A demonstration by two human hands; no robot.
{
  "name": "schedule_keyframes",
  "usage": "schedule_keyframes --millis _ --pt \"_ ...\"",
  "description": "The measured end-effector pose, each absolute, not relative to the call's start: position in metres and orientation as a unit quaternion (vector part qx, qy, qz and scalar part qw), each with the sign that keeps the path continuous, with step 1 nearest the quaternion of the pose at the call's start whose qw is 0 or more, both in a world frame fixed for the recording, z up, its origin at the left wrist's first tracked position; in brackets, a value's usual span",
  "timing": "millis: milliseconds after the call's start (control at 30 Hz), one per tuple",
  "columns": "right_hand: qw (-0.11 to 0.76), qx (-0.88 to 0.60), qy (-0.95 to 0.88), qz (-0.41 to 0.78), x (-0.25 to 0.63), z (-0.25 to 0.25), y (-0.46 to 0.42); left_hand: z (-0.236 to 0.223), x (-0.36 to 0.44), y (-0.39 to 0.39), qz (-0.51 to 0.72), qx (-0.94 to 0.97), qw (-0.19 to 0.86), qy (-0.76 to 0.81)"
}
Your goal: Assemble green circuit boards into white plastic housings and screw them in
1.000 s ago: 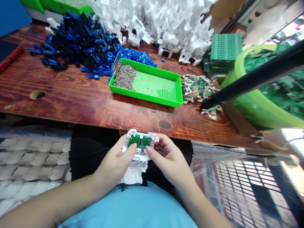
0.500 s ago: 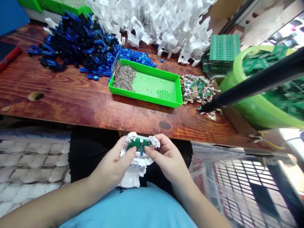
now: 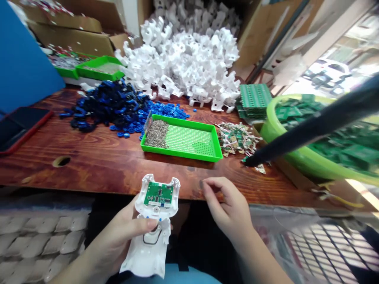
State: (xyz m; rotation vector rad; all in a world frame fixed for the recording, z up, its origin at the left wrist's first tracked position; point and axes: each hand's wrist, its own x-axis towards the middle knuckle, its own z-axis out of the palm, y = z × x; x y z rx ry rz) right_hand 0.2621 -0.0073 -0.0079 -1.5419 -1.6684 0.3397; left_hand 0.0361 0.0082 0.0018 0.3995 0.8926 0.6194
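A white plastic housing (image 3: pixel 156 209) is gripped in my left hand (image 3: pixel 126 232), thumb pressed across its narrow middle. A green circuit board (image 3: pixel 159 194) sits in the upper part of the housing. Below the thumb, a dark curved line shows on the lower white part. Apart from the housing, to its right, is my right hand (image 3: pixel 226 201), near the table's front edge. Its fingers are curled, with thumb and index fingertips close together and nothing visible between them. Closest to that hand is a green tray (image 3: pixel 189 156) with small metal screws (image 3: pixel 156 134) at its left end.
Blue and black parts (image 3: pixel 109 100) and white plastic parts (image 3: pixel 183 63) are heaped behind the tray. Small wired boards (image 3: pixel 237 138) lie right of it. A black rod-like tool (image 3: pixel 296 130) slants before a yellow-green tub (image 3: pixel 271 114) of circuit boards. A phone-like device (image 3: pixel 23 126) lies left.
My right hand has let go of the housing and moved right, toward the table edge. My left hand now holds the housing alone, lower down. The view has tilted up.
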Motion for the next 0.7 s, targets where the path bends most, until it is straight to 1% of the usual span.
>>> schedule_keyframes --millis 100,167,233,267,367,467,567,700 --pt "0.316 -0.517 -0.788 0.113 0.233 0.009 0.028 -0.001 0.03 0.004 0.334 0.173 0.82 0.431" --pt "0.243 -0.482 -0.84 0.063 0.208 0.023 0.057 -0.003 0.024 0.001 0.366 0.168 0.797 0.451" --pt "0.138 -0.463 -0.875 -0.01 0.181 0.036 0.09 -0.004 0.016 -0.001 0.386 0.167 0.777 0.467" --pt "0.113 -0.451 -0.885 -0.027 0.167 0.041 0.106 -0.005 0.011 -0.003 0.395 0.165 0.77 0.473" --pt "0.068 -0.42 -0.904 -0.052 0.13 0.049 0.15 -0.005 -0.001 -0.005 0.411 0.156 0.756 0.484" --pt "0.033 -0.422 -0.903 -0.068 0.102 0.042 0.182 -0.004 -0.011 -0.006 0.418 0.143 0.753 0.488" --pt "0.009 -0.436 -0.896 -0.084 0.087 0.03 0.197 -0.004 -0.021 -0.008 0.421 0.126 0.757 0.483" --pt "-0.001 -0.451 -0.887 -0.103 0.082 0.019 0.201 -0.006 -0.033 -0.01 0.433 0.12 0.757 0.475"
